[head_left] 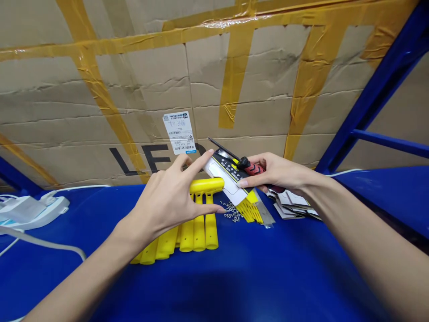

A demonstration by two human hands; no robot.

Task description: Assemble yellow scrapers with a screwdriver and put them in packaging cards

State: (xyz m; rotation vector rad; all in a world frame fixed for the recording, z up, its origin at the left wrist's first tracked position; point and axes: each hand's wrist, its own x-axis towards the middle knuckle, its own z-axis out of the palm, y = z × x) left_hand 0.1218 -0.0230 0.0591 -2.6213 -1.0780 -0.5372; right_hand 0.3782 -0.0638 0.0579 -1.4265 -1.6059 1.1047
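My right hand (264,172) is closed around a screwdriver with a red-and-black handle (253,168) and a dark shaft pointing up-left. The same hand pinches a white, black and yellow printed card (228,182) under its thumb. My left hand (167,192) has its thumb and index finger spread wide, the index fingertip at the card's upper left edge. Between these two fingers lies a yellow tubular handle (209,184), crosswise over more yellow handles (199,232); its far end is behind my left hand. Whether the hidden fingers touch it does not show.
Small metal screws and nuts (232,212) lie beside flat yellow pieces (250,211) and a clear plastic bag (265,213). White cards (295,205) are stacked at right. A white power strip (43,212) with cables stands left. A large taped cardboard box (150,89) blocks the back.
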